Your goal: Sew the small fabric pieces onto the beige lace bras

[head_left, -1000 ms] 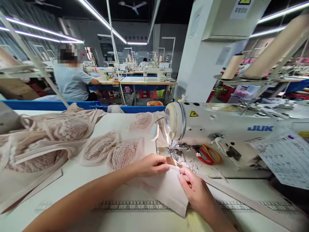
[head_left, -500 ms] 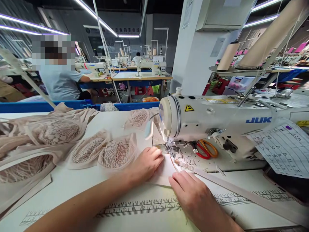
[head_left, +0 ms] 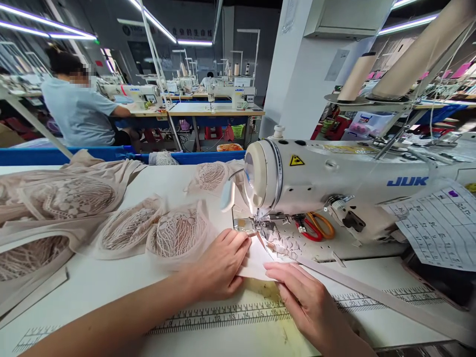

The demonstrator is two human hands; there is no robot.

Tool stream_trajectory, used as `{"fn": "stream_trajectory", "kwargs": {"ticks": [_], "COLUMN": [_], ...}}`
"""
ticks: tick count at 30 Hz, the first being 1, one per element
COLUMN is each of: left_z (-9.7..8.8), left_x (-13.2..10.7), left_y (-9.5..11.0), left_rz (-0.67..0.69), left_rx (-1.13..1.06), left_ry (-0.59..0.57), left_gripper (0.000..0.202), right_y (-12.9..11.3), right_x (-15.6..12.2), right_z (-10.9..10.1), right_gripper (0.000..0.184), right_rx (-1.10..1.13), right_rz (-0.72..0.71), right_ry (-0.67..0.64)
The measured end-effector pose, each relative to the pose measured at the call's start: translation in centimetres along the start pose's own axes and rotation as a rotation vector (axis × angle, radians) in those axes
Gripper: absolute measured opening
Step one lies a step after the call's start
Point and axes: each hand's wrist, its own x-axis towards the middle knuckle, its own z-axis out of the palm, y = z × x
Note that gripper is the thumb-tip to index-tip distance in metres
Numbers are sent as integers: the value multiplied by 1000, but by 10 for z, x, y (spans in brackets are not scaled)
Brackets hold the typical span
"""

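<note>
A pale fabric piece (head_left: 254, 262) lies under the needle area of a white sewing machine (head_left: 297, 173). My left hand (head_left: 223, 260) is closed on its left side, fingers together on top close to the presser foot (head_left: 262, 225) and thumb at the near edge. At the right edge of the fabric is my right hand (head_left: 308, 295), its fingers held together on the piece and its thumb hidden. A narrow beige strip (head_left: 357, 287) runs from the foot toward the lower right. Ruffled beige trim (head_left: 284, 244) lies beside the foot.
Beige lace bra cups (head_left: 176, 233) and more lace pieces (head_left: 70, 196) lie on the left. Red-and-orange-handled scissors (head_left: 316, 227) rest under the machine arm. A written sheet (head_left: 439, 223) hangs at right. Thread cones (head_left: 357, 77) stand behind. A person (head_left: 78, 109) sits at another machine.
The fabric piece has shifted toward the needle, and less of it shows. My left thumb has come into view. My right fingers are straighter. The whole view has shifted slightly.
</note>
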Motion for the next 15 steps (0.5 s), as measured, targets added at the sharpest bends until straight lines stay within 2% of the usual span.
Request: {"fn": "stream_trajectory", "kwargs": {"ticks": [6,15], "left_z": [3,5], "left_x": [4,18], "left_y": [-2,-6], "left_rz": [33,22], "left_rx": [180,154], "left_ry": [11,-3], "left_gripper": [36,36], "right_y": [1,1], "right_x": [1,2], "right_z": [2,-1], "right_gripper": [39,35], "right_rx": [-51,-131], "right_rz": [-21,-77], "right_ry": [8,16]}}
